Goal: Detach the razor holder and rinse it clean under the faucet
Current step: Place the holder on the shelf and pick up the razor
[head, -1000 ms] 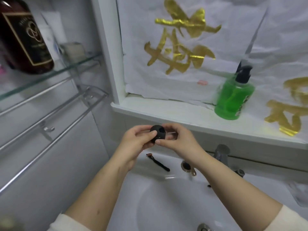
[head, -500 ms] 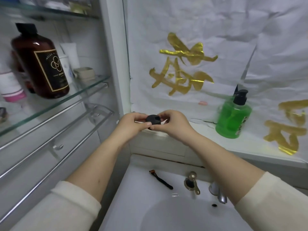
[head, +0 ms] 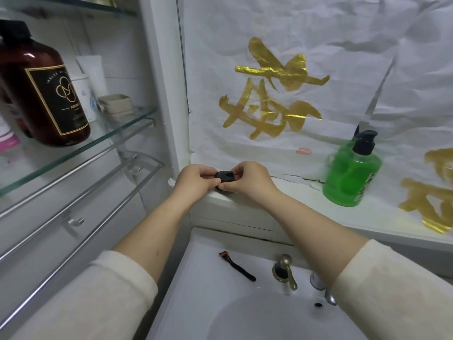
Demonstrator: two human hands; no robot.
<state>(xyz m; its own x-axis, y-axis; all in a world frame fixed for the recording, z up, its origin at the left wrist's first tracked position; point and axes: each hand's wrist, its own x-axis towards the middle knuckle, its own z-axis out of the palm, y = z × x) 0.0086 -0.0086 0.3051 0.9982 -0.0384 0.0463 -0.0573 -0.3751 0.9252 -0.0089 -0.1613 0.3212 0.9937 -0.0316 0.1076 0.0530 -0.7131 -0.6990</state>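
A small round black razor holder [head: 225, 177] is pinched between both hands, just above the left end of the white ledge [head: 282, 204]. My left hand [head: 196, 181] grips its left side and my right hand [head: 248, 179] grips its right side, thumbs underneath. A black razor [head: 237, 265] with a brown head lies on the white sink's [head: 203, 290] rim below. The faucet [head: 321, 288] stands at the sink's back, mostly hidden behind my right forearm, with a brass lever handle [head: 285, 271] to its left.
A green soap pump bottle [head: 351, 171] stands on the ledge at right. White paper with gold characters [head: 272, 89] covers the wall. At left, a glass shelf [head: 81, 148] carries a brown bottle [head: 41, 87], tubes and a small box, with metal rails [head: 81, 209] below.
Both hands have risen with the black holder from above the sink up to the ledge's left end. The view has tilted upward, showing more of the shelf and bottle.
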